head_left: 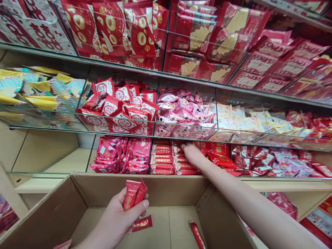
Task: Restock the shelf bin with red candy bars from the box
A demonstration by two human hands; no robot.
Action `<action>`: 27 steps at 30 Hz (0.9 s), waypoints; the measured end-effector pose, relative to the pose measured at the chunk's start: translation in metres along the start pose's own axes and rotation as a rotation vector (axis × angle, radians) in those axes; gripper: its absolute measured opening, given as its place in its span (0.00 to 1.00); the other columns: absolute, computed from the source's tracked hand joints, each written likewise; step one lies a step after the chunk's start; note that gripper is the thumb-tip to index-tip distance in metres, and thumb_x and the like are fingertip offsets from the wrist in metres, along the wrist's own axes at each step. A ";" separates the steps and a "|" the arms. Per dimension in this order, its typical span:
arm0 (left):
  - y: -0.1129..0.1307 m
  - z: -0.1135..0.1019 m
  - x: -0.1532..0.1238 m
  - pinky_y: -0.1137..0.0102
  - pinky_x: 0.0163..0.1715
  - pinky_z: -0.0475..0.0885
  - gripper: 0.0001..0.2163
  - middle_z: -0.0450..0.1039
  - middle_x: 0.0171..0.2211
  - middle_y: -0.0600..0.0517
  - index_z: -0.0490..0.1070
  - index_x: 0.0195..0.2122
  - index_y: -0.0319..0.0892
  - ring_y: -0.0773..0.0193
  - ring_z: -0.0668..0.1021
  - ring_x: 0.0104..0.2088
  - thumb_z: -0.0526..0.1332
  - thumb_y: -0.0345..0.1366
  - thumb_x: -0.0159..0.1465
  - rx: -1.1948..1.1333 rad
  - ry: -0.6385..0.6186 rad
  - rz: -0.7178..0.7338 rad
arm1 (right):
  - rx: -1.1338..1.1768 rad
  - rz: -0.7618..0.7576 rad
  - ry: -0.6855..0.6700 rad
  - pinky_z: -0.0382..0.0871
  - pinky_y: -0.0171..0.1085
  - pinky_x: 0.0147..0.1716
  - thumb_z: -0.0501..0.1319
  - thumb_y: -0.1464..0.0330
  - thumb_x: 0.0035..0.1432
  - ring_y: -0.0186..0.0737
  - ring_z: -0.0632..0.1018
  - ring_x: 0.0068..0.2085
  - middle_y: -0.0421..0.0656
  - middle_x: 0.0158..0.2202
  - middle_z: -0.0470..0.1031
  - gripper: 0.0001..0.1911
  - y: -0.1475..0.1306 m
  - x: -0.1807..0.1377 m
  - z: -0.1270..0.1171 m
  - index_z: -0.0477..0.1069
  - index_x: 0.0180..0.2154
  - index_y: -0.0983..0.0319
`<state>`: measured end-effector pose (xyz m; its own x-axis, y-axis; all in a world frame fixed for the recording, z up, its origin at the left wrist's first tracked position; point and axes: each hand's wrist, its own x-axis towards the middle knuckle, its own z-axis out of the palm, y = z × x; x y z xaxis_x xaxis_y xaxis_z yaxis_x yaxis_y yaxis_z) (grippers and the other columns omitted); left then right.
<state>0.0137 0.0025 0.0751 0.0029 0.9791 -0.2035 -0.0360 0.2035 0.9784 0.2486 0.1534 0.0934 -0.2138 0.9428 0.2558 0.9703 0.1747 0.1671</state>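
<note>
My left hand [121, 216] is closed round a couple of slim red wrapped snack bars [132, 195], above an open cardboard box [171, 190]. Another red bar [142, 224] shows just below its fingers; whether it is held or lies in the box I cannot tell. A single loose bar [198, 236] rests on the box floor to the right. My right hand [192, 154] reaches into the low shelf compartment, over stacked red bars [185, 166] of the same look. Its fingertips are mostly hidden among the packets.
Glass-fronted shelves [124, 133] of packaged sweets rise behind the box. Pink packets [137, 155] stand left of the bars, red bags [220, 155] to the right. Red-and-white round-print packets [124, 107] fill a bin above. The shelf's glass edge overhangs my right hand.
</note>
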 end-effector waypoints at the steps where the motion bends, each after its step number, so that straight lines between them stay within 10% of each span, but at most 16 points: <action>1: -0.001 0.000 0.000 0.81 0.13 0.52 0.19 0.65 0.15 0.58 0.66 0.28 0.41 0.76 0.59 0.14 0.67 0.46 0.39 0.001 -0.009 -0.002 | 0.009 0.001 -0.001 0.61 0.35 0.40 0.45 0.80 0.55 0.43 0.69 0.42 0.54 0.41 0.68 0.15 0.001 0.001 0.001 0.66 0.40 0.68; 10: 0.003 -0.004 0.001 0.78 0.18 0.55 0.11 0.65 0.16 0.59 0.65 0.30 0.41 0.73 0.64 0.16 0.61 0.38 0.46 0.048 -0.068 -0.122 | 0.096 -0.072 0.127 0.57 0.42 0.45 0.46 0.77 0.56 0.48 0.64 0.47 0.54 0.43 0.66 0.14 -0.022 -0.029 -0.020 0.65 0.41 0.68; 16: -0.002 -0.010 0.006 0.76 0.21 0.59 0.12 0.69 0.23 0.57 0.68 0.33 0.43 0.72 0.65 0.19 0.62 0.37 0.47 0.117 -0.165 -0.084 | 1.104 -0.380 -0.039 0.63 0.31 0.29 0.55 0.60 0.55 0.32 0.69 0.29 0.40 0.29 0.69 0.13 -0.091 -0.084 -0.036 0.65 0.39 0.62; 27: 0.001 -0.018 0.006 0.79 0.19 0.55 0.18 0.70 0.21 0.58 0.65 0.36 0.43 0.69 0.71 0.22 0.66 0.42 0.46 0.172 -0.155 -0.142 | 1.786 0.017 -0.306 0.66 0.31 0.24 0.66 0.62 0.41 0.29 0.70 0.23 0.38 0.21 0.69 0.16 -0.083 -0.085 -0.019 0.64 0.28 0.66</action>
<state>-0.0047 0.0084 0.0745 0.1491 0.9270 -0.3441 0.1457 0.3236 0.9349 0.1844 0.0533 0.0763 -0.3778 0.9247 0.0466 -0.0434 0.0326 -0.9985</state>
